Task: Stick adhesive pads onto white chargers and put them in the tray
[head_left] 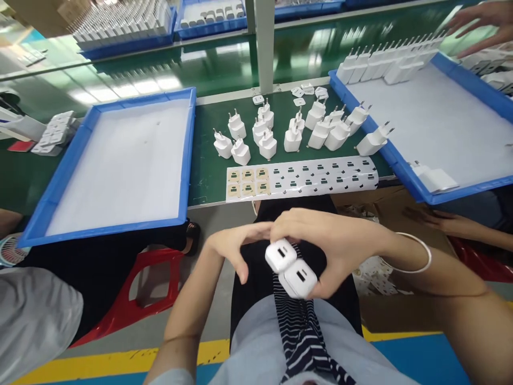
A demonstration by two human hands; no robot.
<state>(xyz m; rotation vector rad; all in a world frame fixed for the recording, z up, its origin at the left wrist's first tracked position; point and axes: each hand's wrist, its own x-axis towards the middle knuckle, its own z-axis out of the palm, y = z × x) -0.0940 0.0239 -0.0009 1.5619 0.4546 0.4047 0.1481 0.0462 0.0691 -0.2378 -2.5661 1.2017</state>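
Observation:
Two white USB chargers sit side by side in my right hand, above my lap, their USB port faces turned up toward me. My right thumb and fingers close around them from the outer sides. My left hand is just to the left, its thumb apart from its fingers, with nothing seen in it; its fingertips reach behind the right hand's fingers and are partly hidden. Beyond my hands, a label sheet lies along the bench edge, its left cells peeled. Several white plug chargers stand behind it, pins up.
A blue tray with a white liner lies left; another blue tray at right holds rows of chargers. A metal post rises behind the bench. Small white pieces lie near it. Another person's hand is at upper right.

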